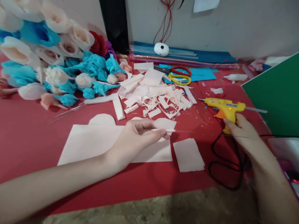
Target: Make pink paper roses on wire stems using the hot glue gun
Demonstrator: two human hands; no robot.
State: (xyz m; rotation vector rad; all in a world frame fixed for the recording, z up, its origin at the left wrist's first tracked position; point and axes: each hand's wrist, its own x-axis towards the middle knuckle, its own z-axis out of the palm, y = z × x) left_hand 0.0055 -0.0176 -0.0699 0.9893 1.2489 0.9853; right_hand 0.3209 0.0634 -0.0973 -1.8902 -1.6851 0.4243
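Between the thumb and fingers of my left hand (142,133) is a thin wire (187,131) with white paper wrapped round its end. The bare wire points right, toward my other hand. My right hand (240,127) is closed round the handle of a yellow hot glue gun (226,107), its nozzle facing left and a glue stick (257,109) poking out of its back. Below my left hand lies a large white paper sheet (91,140), with rounded white pieces at its far edge. A small stack of cream paper pieces (188,155) sits to the right of the sheet.
Paper scraps (161,96) are heaped mid-table, with scissors (178,79) behind them. Crepe paper flowers (56,56) crowd the back left. The glue gun's black cord (216,177) loops at the right, near a green board (275,96). A white bottle (235,77) lies at the back right.
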